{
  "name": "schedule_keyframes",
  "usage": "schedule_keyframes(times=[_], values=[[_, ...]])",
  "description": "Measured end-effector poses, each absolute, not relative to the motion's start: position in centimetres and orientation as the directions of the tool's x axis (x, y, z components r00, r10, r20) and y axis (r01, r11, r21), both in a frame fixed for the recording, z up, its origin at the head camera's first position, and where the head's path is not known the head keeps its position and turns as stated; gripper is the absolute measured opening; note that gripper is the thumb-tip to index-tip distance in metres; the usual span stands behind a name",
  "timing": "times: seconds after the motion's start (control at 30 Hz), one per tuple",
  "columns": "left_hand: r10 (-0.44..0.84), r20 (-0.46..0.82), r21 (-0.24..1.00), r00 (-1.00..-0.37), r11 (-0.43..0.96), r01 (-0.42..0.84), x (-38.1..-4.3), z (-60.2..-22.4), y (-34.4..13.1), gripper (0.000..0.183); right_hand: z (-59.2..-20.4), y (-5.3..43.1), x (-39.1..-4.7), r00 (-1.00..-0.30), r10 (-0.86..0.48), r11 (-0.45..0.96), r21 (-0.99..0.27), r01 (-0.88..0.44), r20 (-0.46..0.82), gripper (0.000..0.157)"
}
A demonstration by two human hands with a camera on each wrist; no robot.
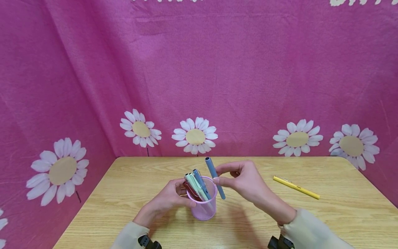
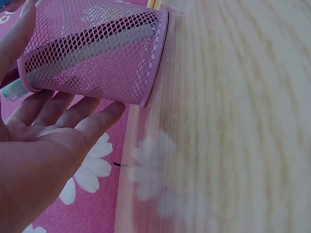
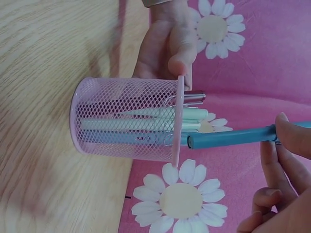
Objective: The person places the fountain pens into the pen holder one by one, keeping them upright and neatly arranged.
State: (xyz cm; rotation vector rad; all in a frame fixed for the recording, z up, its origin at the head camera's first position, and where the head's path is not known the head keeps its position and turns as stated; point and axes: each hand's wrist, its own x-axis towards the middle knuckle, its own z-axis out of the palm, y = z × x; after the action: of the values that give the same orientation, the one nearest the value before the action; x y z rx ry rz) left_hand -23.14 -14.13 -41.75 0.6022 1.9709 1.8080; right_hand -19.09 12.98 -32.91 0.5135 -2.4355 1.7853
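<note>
A pink mesh pen cup stands upright on the table. My left hand holds it by the side near the rim, thumb in front and fingers behind. In the cup lean a dark red pen, pale green pens and a blue-grey pen. My right hand pinches a blue pen between thumb and fingers, just right of the cup. That pen is tilted, its lower end beside the rim; in the right wrist view this end overlaps the cup's mouth closely.
A yellow pen lies on the wooden table to the right of my right hand. Behind and to the left of the table hangs a magenta cloth with white daisies.
</note>
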Motion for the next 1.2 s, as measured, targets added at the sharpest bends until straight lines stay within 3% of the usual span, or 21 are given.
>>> schedule_keyframes(times=[0.67, 1.2], values=[[0.590, 0.031, 0.997, -0.807, 0.043, 0.069, -23.4, -41.7, -14.3, 0.071, -32.7, 11.4, -19.6, -0.936, -0.207, 0.193, -0.926, -0.326, 0.286, 0.024], [0.577, 0.025, 0.999, -0.817, 0.024, 0.048, -23.2, -41.9, -14.3, 0.070, -34.6, 10.6, -20.6, -0.964, -0.177, 0.156, -0.961, -0.227, 0.198, 0.023]])
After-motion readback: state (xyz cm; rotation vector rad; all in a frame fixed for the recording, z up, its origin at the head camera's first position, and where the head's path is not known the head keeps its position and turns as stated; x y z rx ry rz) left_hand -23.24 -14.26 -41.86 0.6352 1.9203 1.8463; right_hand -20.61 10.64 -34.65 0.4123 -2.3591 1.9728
